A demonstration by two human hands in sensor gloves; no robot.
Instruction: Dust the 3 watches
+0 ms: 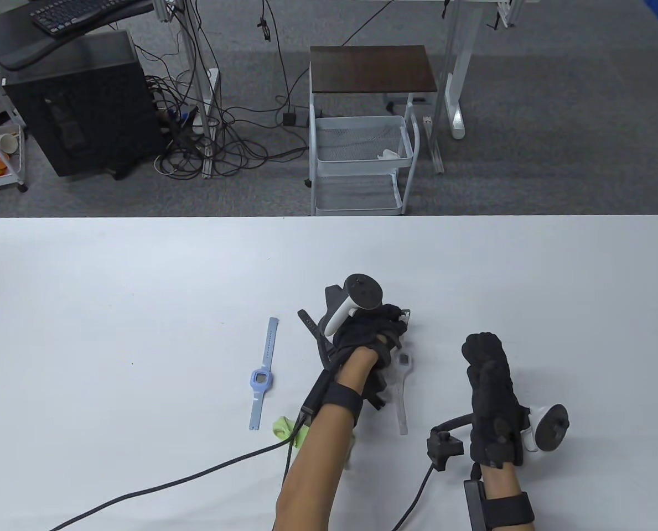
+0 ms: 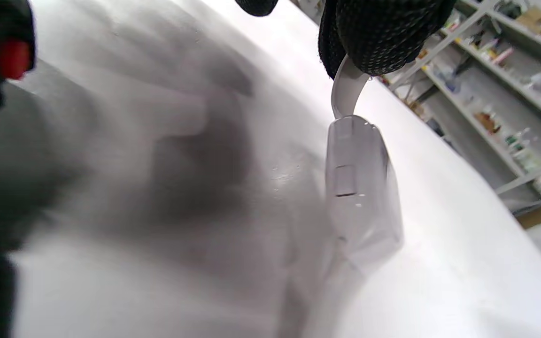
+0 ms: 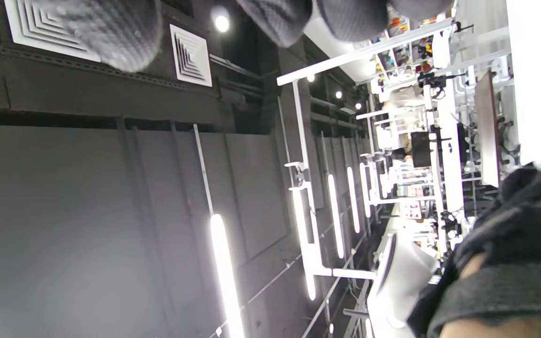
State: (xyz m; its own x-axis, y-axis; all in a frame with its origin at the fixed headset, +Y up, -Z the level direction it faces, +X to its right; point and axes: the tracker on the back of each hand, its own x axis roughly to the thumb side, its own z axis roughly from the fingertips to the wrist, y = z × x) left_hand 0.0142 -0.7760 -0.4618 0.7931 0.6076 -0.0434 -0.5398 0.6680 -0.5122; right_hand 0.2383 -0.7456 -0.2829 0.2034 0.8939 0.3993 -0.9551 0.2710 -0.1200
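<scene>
A white watch (image 1: 403, 381) lies on the white table (image 1: 113, 287) right of centre. My left hand (image 1: 390, 333) is bent over its far end. In the left wrist view its fingers (image 2: 383, 33) pinch the white strap, and the watch body (image 2: 359, 188) hangs tilted just above the table. A dark watch (image 1: 311, 329) pokes out from under the left side of that hand. A light blue watch (image 1: 262, 379) lies flat further left. A green cloth (image 1: 286, 428) lies partly under my left forearm. My right hand (image 1: 486, 354) rests on its side on the table and holds nothing.
Black cables (image 1: 157, 487) run from both wrists across the near part of the table. A white wire trolley (image 1: 362, 160) stands on the floor beyond the far edge of the table. The right wrist view faces the ceiling.
</scene>
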